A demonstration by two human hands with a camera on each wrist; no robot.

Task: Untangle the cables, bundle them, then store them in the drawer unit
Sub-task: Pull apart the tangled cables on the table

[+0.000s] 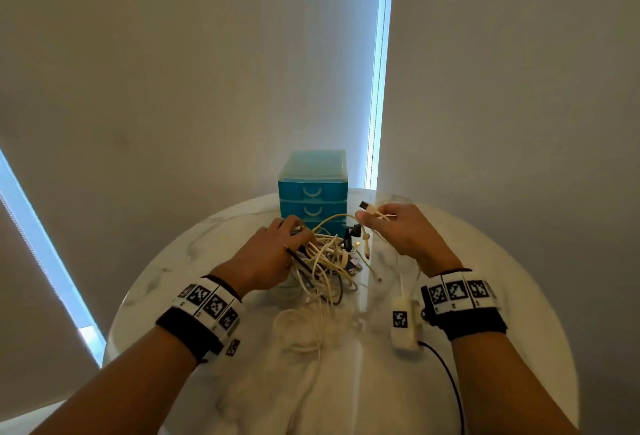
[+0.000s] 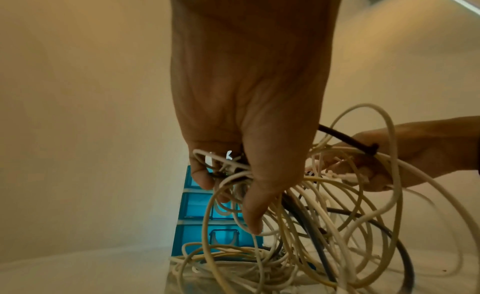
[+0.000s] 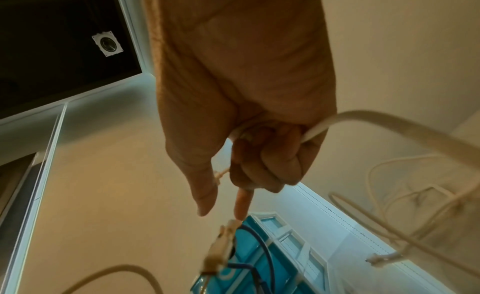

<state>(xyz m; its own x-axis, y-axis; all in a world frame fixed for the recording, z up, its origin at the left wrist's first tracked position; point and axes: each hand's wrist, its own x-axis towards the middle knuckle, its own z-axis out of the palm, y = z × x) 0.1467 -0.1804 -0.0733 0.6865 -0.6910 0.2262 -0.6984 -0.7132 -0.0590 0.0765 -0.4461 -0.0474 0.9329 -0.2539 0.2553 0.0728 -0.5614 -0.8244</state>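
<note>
A tangle of white, cream and dark cables [image 1: 325,261] lies on the round marble table [image 1: 485,382], in front of a blue drawer unit [image 1: 312,188] with its drawers closed. My left hand [image 1: 277,251] grips the left side of the tangle; its fingers [image 2: 249,216] curl through several loops [image 2: 324,226]. My right hand [image 1: 401,226] is lifted to the right of the pile and holds a white cable [image 3: 317,129] in its curled fingers, with the plug end [image 1: 369,207] sticking out past the thumb. That connector [image 3: 221,251] hangs just in front of the drawer unit [image 3: 259,263].
A white clip-on device [image 1: 403,323] with a black lead lies on the table by my right wrist. A loose white cable loop [image 1: 298,330] trails toward the near edge. Walls and a bright window strip [image 1: 379,88] stand close behind the table.
</note>
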